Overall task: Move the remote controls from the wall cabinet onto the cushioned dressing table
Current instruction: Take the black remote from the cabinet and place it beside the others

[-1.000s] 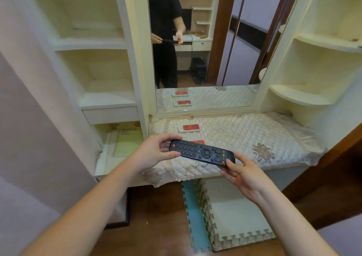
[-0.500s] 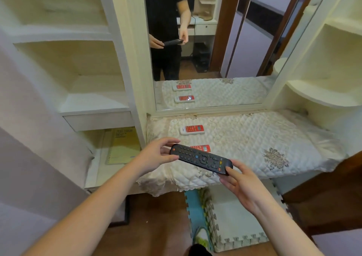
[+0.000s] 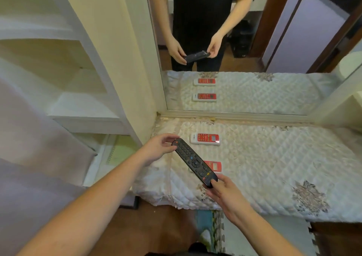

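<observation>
Black remote [image 3: 194, 162] held at frame centre above the quilted table top [image 3: 274, 157]; left hand [image 3: 159, 148] pinched on its upper end, right hand [image 3: 225, 194] on its lower. Judged rigid, light, smooth-cased; best gripped along the side edges, buttons avoided.

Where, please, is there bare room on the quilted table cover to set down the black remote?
The quilted white table cover lies bare to the right of the two red-and-white remotes, up to the floral patch. The left end is crowded: both hands hold the long black remote over the nearer one.
</observation>
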Demonstrator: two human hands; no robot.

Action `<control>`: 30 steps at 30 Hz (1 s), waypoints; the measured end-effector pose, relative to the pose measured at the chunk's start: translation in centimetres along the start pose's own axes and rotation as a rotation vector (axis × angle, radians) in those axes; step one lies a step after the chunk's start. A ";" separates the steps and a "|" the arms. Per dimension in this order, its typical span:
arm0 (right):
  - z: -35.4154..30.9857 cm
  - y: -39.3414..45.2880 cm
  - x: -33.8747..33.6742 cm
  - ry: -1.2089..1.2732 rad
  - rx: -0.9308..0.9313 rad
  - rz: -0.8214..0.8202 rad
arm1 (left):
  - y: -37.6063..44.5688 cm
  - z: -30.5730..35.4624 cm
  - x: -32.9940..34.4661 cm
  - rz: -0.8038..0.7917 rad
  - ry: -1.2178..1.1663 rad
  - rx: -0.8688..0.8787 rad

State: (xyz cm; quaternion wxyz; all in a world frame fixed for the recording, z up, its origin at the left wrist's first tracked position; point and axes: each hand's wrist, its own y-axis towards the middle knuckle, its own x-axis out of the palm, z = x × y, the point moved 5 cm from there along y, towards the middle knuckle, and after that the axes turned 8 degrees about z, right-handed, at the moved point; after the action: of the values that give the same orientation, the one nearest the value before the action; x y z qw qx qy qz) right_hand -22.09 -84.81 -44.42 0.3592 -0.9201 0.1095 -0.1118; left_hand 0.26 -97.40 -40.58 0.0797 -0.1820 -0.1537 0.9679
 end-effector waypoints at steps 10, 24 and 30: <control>1.4 4.6 5.4 -0.193 0.115 -0.069 | 6.7 -3.8 0.5 0.273 -0.067 -0.225; 3.1 7.4 11.2 0.232 0.605 0.009 | 12.4 -5.2 2.5 0.107 0.168 -0.292; 4.6 9.5 11.3 0.244 0.616 0.142 | 13.4 -5.6 2.8 0.091 0.218 -0.252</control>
State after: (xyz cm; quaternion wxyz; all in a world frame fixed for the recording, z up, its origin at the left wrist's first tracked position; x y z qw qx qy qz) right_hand -11.17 -91.87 -52.74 0.6114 -0.7382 0.1765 -0.2239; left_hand -1.53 -107.87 -50.87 0.0286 -0.3011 -0.2557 0.9182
